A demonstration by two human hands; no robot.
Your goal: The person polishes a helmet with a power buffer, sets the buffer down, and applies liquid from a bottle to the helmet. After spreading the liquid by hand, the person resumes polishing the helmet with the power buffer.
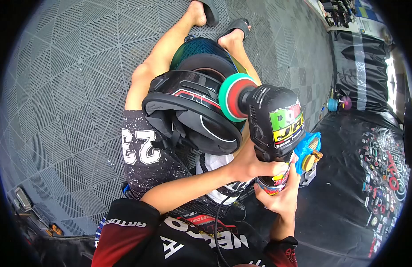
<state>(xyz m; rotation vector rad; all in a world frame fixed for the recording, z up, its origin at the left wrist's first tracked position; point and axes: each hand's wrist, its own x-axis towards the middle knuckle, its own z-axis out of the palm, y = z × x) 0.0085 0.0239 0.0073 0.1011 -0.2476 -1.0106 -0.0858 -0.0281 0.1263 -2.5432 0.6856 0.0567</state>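
Note:
A black motorcycle helmet [201,120] rests on my lap between my legs, with its dark tinted visor [199,50] raised away from me. Both hands grip a black handheld polisher [275,120] covered in stickers. My left hand [255,165] is wrapped round the handle just below the motor housing. Lower on the same handle, my right hand [281,196] is closed as well. The polisher's round green and red pad [236,98] is right at the helmet's right side and overlaps it in this view.
A blue plastic bag [310,144] and a yellow round lid [308,163] sit beside my right leg on black sheeting [335,191]. A black cord [217,222] runs across my shirt. Grey patterned tiles [77,111] cover the floor. Blue and purple items [339,104] stand farther right.

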